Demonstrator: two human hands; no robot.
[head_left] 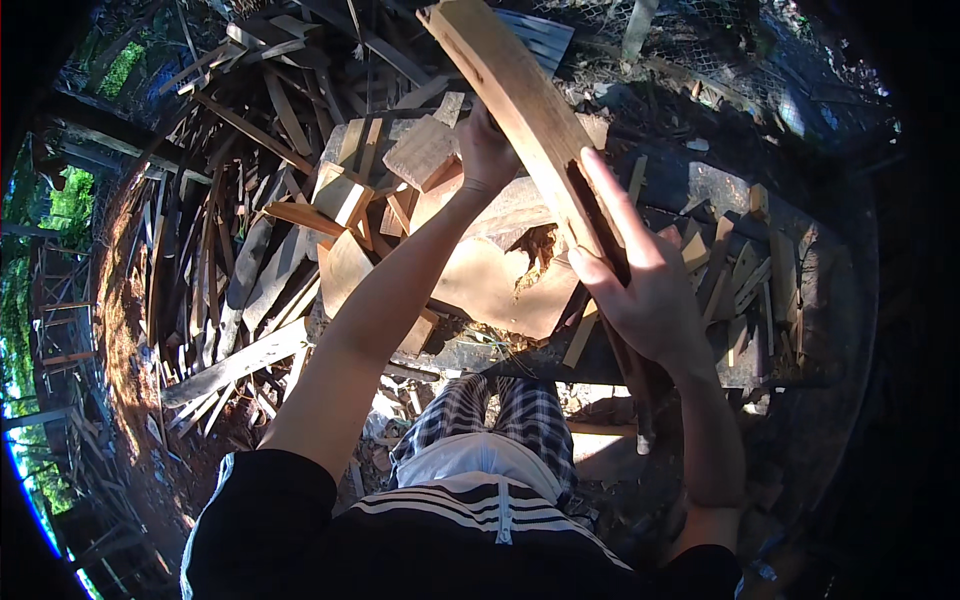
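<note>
A long, thick wooden plank (525,115) slants across the view from the top toward the middle right, lifted above the work surface. Its lower part has a dark, rough split edge. My left hand (487,155) grips the plank's left side near the upper half, its fingers mostly hidden behind the wood. Lower down, my right hand (640,290) holds the other end, with thumb and forefinger spread along the plank's side. Beneath it lies a broad, pale wood slab (490,285) with a ragged brown hollow (540,255). Wood blocks (422,152) sit beyond my left forearm.
A dark worktable (715,185) carries short offcuts (740,275) on the right. Left of it, a large heap of sticks and boards (250,230) covers the ground. Wire mesh (720,50) stands at the back. A dark bar (638,400) hangs past the table's near edge.
</note>
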